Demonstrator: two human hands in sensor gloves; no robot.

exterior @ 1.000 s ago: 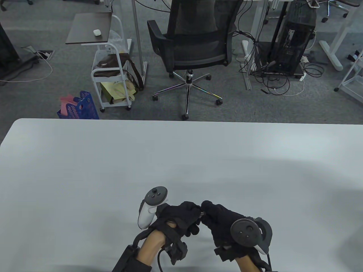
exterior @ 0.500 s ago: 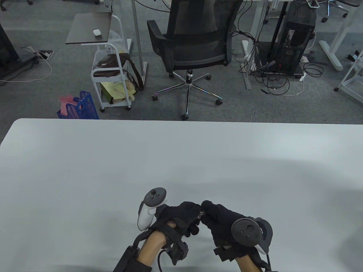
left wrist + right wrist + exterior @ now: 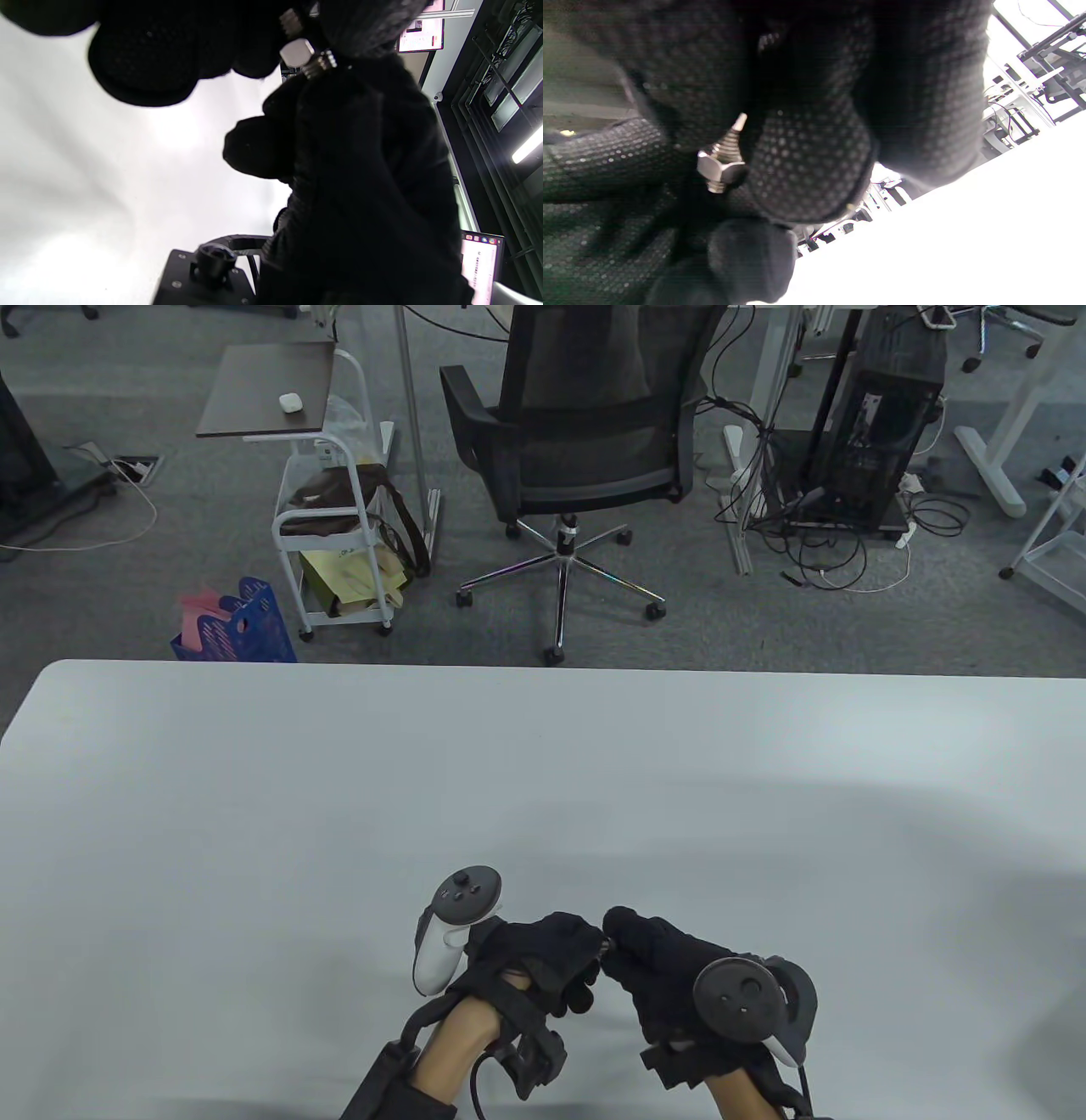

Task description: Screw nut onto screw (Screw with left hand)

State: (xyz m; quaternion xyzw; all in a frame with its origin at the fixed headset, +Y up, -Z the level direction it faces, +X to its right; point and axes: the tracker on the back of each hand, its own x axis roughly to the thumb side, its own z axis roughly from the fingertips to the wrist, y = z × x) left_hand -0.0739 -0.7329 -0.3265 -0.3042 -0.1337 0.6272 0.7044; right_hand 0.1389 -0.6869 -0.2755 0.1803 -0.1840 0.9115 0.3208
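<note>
Steel hex nut (image 3: 721,168) pinched in left hand (image 3: 543,954), threaded screw (image 3: 729,137) gripped by right hand (image 3: 670,976), aligned above the table (image 3: 543,780) for threading.

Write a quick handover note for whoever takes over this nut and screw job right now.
Left hand: fingers curled, pinching the nut.
Right hand: fingers curled round the screw, held just above the table, near its front edge.
Done: the nut is already on the screw, with thread showing on both sides of it.
Left: keep turning the nut with the left hand, holding the screw steady. How far it must go, I cannot tell.
</note>
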